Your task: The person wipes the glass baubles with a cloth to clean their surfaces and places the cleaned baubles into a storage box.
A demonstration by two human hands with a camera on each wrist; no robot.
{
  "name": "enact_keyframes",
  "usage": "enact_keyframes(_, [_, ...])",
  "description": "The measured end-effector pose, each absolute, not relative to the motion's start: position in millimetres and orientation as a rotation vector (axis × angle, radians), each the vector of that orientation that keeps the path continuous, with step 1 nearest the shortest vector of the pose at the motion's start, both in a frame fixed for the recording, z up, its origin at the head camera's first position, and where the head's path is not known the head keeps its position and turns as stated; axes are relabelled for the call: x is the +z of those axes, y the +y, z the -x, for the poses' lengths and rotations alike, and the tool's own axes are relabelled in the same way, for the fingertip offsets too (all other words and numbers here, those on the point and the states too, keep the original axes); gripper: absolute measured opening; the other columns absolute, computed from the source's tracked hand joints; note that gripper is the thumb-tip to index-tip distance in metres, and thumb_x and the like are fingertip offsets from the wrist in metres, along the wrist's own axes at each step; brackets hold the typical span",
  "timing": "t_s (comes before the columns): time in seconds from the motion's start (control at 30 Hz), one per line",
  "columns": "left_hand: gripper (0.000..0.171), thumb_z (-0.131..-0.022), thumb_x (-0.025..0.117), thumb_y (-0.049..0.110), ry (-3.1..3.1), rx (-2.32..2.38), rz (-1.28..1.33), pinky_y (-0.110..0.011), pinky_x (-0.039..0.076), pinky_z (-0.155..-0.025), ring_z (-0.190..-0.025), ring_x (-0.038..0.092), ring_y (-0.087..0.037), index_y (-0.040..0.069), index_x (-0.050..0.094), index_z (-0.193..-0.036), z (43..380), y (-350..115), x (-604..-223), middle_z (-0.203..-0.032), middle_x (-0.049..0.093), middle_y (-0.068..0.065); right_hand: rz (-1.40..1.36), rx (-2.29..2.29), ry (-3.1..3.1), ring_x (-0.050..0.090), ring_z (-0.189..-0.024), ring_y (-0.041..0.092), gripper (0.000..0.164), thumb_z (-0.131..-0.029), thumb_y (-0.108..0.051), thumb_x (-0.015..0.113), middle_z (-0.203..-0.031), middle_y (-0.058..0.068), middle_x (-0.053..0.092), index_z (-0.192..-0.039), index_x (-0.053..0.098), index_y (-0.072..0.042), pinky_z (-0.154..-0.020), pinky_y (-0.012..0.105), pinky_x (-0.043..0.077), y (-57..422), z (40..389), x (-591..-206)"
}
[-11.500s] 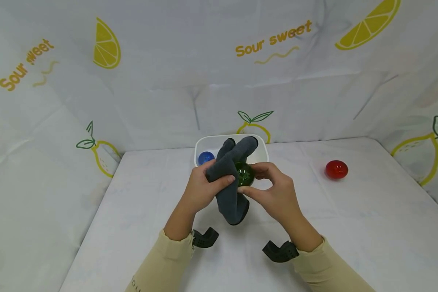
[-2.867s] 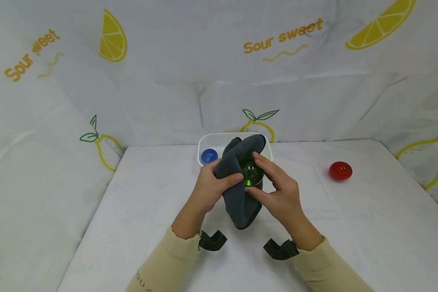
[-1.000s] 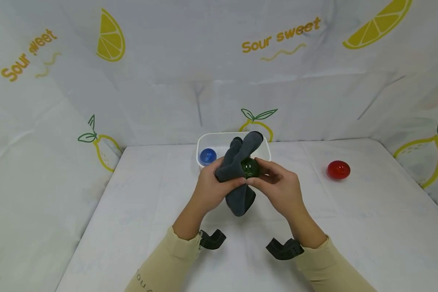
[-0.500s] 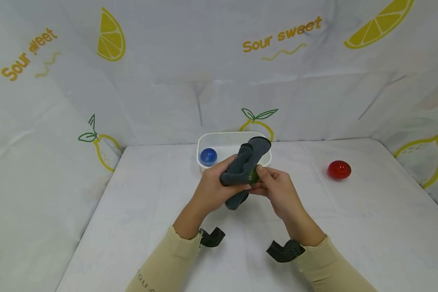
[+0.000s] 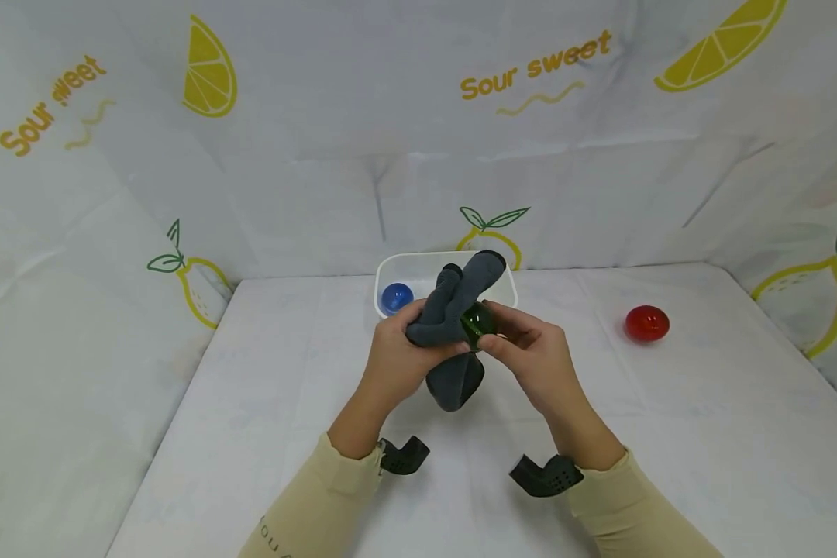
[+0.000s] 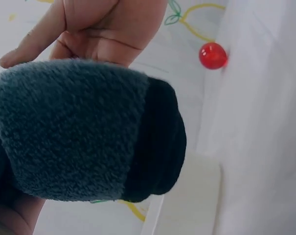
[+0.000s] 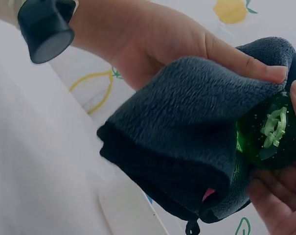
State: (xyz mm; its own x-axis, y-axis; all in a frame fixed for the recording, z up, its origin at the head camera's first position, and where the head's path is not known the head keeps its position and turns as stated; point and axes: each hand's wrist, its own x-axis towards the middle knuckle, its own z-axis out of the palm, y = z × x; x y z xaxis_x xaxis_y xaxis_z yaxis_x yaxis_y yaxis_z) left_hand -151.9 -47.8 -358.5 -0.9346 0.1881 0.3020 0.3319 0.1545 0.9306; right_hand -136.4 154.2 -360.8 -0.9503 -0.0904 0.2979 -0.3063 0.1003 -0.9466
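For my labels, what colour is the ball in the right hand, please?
Dark green; the ball shows best in the right wrist view.

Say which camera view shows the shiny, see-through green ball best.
The right wrist view: the green ball looks largest and most detailed. The head view shows it small, partly behind the right hand; the left wrist view shows none.

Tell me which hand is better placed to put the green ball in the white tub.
Probably the right hand: it pinches the green ball, while the left hand holds the gray cloth.
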Motion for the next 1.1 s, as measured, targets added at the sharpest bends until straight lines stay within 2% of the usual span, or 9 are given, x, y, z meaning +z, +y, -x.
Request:
enact_keyframes(0.17, [0.050, -0.075, 0.087, 0.027, -2.283, -1.965, 0.447, -0.034, 0.058, -0.085, -0.103, 0.069, -0.016, 0.016, 0.067, -0.120, 154.5, -50.4, -359.7, -0.112, 0.070, -0.003, -0.619, 1.737, -2.137, 0.065, -0.112, 0.007, 0.060, -0.076, 0.008, 0.079, -0.130, 0.019, 0.063, -0.132, 0.060, 0.001, -0.092, 0.023, 0.052, 151.2, 135.3, -361.6])
enact_keyframes(0.27, [0.045, -0.077, 0.086, 0.029, -2.267, -1.977, 0.410, -0.034, 0.059, -0.081, -0.097, 0.070, -0.017, 0.014, 0.068, -0.116, 155.8, -51.4, -359.6, -0.107, 0.071, -0.004, -0.732, 1.569, -2.118, 0.062, -0.120, 0.011, 0.067, -0.071, 0.009, 0.082, -0.132, 0.017, 0.062, -0.133, 0.060, -0.001, -0.098, 0.024, 0.049, 149.4, 134.7, -361.4])
enact_keyframes(0.37, [0.041, -0.078, 0.084, 0.030, -2.248, -1.991, 0.389, -0.034, 0.059, -0.077, -0.092, 0.071, -0.018, 0.012, 0.069, -0.111, 157.0, -52.2, -358.1, -0.103, 0.071, -0.006, -0.783, 1.352, -2.125, 0.059, -0.124, 0.015, 0.070, -0.068, 0.003, 0.086, -0.133, 0.015, 0.062, -0.133, 0.060, -0.002, -0.101, 0.022, 0.046, 147.5, 133.2, -361.9])
enact_keyframes(0.47, [0.039, -0.079, 0.084, 0.030, -2.226, -2.018, 0.368, -0.035, 0.059, -0.076, -0.091, 0.070, -0.019, 0.011, 0.070, -0.110, 157.7, -53.3, -356.3, -0.102, 0.071, -0.007, -0.829, 1.121, -2.086, 0.061, -0.122, 0.022, 0.065, -0.074, -0.015, 0.085, -0.131, 0.015, 0.063, -0.132, 0.060, 0.000, -0.102, 0.021, 0.045, 145.5, 132.6, -364.5])
enact_keyframes(0.6, [0.041, -0.079, 0.083, 0.031, -2.195, -2.077, 0.349, -0.036, 0.059, -0.076, -0.092, 0.070, -0.020, 0.010, 0.070, -0.111, 158.0, -54.3, -354.5, -0.103, 0.071, -0.008, -0.908, 0.909, -1.974, 0.064, -0.115, 0.032, 0.055, -0.089, -0.034, 0.070, -0.128, 0.019, 0.065, -0.128, 0.062, 0.004, -0.103, 0.023, 0.045, 142.9, 133.0, -364.7])
enact_keyframes(0.73, [0.046, -0.079, 0.082, 0.037, -2.182, -2.146, 0.345, -0.036, 0.059, -0.076, -0.090, 0.071, -0.021, 0.009, 0.069, -0.112, 158.3, -52.8, -353.6, -0.102, 0.071, -0.009, -0.961, 0.742, -1.897, 0.065, -0.112, 0.034, 0.043, -0.096, -0.029, 0.064, -0.126, 0.020, 0.065, -0.122, 0.065, 0.006, -0.105, 0.024, 0.044, 143.2, 134.0, -362.6])
enact_keyframes(0.87, [0.053, -0.078, 0.082, 0.044, -2.194, -2.199, 0.368, -0.037, 0.059, -0.078, -0.090, 0.070, -0.021, 0.008, 0.067, -0.114, 158.0, -51.7, -353.9, -0.104, 0.071, -0.011, -0.983, 0.708, -1.875, 0.064, -0.113, 0.035, 0.036, -0.098, -0.021, 0.062, -0.127, 0.020, 0.064, -0.121, 0.065, 0.006, -0.106, 0.025, 0.043, 143.7, 134.8, -362.8])
enact_keyframes(0.97, [0.051, -0.080, 0.082, 0.040, -2.201, -2.202, 0.391, -0.036, 0.059, -0.081, -0.094, 0.070, -0.020, 0.008, 0.067, -0.117, 157.3, -51.2, -354.2, -0.108, 0.071, -0.011, -0.957, 0.812, -1.904, 0.062, -0.114, 0.035, 0.040, -0.090, -0.014, 0.073, -0.129, 0.020, 0.063, -0.123, 0.064, 0.006, -0.106, 0.023, 0.043, 143.4, 134.5, -364.4])
enact_keyframes(1.1, [0.040, -0.084, 0.080, 0.023, -2.168, -2.191, 0.400, -0.036, 0.058, -0.084, -0.099, 0.069, -0.020, 0.006, 0.069, -0.119, 156.7, -49.8, -354.7, -0.112, 0.071, -0.011, -0.867, 1.042, -1.955, 0.061, -0.117, 0.031, 0.062, -0.068, 0.003, 0.087, -0.131, 0.019, 0.062, -0.125, 0.063, 0.005, -0.103, 0.021, 0.045, 142.4, 134.0, -367.1])
